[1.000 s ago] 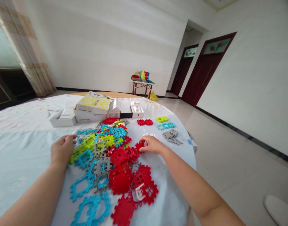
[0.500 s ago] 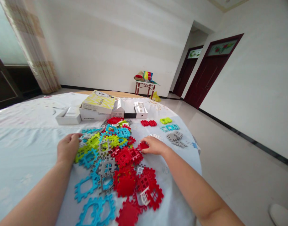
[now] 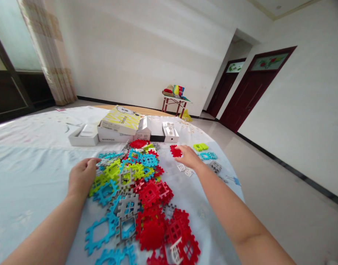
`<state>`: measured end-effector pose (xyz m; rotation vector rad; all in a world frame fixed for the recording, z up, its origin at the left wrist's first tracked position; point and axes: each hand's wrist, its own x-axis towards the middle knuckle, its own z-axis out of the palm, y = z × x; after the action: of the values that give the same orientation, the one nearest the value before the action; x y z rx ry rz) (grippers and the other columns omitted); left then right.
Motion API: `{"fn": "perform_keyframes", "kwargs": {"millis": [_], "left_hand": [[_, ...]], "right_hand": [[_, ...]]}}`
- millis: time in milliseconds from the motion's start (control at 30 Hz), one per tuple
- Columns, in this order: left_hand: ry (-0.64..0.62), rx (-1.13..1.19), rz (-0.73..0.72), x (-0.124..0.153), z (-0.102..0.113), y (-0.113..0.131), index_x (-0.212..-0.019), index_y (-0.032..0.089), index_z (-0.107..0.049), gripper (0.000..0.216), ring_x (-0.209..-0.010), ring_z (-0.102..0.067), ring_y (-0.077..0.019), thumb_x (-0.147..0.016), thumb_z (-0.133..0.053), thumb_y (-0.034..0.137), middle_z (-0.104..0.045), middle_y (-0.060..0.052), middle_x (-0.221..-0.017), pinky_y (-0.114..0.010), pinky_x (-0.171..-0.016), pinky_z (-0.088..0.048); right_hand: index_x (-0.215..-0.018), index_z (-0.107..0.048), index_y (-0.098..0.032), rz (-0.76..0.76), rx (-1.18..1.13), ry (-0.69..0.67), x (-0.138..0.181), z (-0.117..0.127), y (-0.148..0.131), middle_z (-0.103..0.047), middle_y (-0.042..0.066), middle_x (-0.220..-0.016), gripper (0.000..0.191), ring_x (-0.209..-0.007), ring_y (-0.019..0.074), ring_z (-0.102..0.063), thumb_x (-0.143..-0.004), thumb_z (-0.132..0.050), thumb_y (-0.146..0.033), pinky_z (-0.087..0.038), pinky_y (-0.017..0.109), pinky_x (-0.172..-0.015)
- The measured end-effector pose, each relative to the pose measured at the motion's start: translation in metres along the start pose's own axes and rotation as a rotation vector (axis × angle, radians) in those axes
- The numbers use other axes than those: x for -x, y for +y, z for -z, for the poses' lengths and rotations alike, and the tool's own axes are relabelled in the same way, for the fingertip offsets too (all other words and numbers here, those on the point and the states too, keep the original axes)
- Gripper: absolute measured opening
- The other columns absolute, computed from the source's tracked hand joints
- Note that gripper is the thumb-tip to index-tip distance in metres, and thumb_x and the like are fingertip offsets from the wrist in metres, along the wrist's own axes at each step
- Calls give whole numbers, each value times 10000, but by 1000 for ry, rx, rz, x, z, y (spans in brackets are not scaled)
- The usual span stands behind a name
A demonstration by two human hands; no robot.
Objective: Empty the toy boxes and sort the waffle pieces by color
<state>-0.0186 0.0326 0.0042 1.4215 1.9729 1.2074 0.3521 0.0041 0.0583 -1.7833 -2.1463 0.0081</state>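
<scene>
A heap of toothed plastic building panels in red [image 3: 152, 235], blue [image 3: 98, 233], lime green [image 3: 113, 169] and grey [image 3: 129, 206] spreads down the tablecloth. My left hand [image 3: 82, 176] rests at the heap's left edge, fingers curled together against it; what they hold, if anything, is hidden. Out to the right of the heap, my right hand [image 3: 187, 157] is closed on a red panel [image 3: 175, 151] by its right edge. Just below that hand lie small white lattice pieces [image 3: 185, 169].
Lime green panels [image 3: 200, 147], blue panels [image 3: 207, 156] and grey panels [image 3: 215, 166] lie in groups toward the table's right edge. Behind the heap stand open white boxes [image 3: 84, 139] and a yellow-and-white box lid [image 3: 122, 120]. A small side table [image 3: 174, 99] stands by the wall.
My right hand has moved away from the heap, farther back and right, with the red panel. My left hand stays by the heap's left edge. The view has shifted slightly.
</scene>
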Motion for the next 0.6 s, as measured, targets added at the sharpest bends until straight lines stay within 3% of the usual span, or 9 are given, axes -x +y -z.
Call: {"fn": "perform_keyframes", "kwargs": {"millis": [167,300,433,600], "left_hand": [[-12,-10,4,2,2,4,-906,161,-677,383,-688,-573,-185,-746,-391,358,-641,-43,-669,-254,-589,-400],[-14,11,8,2,2,3,-894,165,-677,373,-687,-576,-188,-746,-392,356,-637,-43,-668,-256,-582,-401],[-8,9,4,1,1,0,-899,168,-676,372,-687,-580,-187,-751,-392,358,-638,-40,-668,-256,-591,-409],[-6,-6,-19,1,-1,-1,-907,168,-677,380,-684,-586,-183,-754,-390,364,-644,-40,-675,-253,-590,-416]], "right_hand": [[-1048,-614,-209,-235,111,-6,-49,-14,21,-616,84,-1016,367,-966,224,-560,-712,-625,-354,-405,327,-857],[-1057,-607,-191,-312,128,9,-62,-26,26,-607,105,-1024,376,-976,241,-555,-717,-617,-352,-408,344,-851],[-1120,-572,-178,-222,34,103,-50,-28,18,-565,114,-1114,405,-1051,233,-518,-745,-589,-330,-385,351,-911],[-1041,-602,-173,-16,-197,138,-15,-31,-6,-604,80,-1016,286,-955,183,-553,-775,-560,-269,-404,330,-901]]}}
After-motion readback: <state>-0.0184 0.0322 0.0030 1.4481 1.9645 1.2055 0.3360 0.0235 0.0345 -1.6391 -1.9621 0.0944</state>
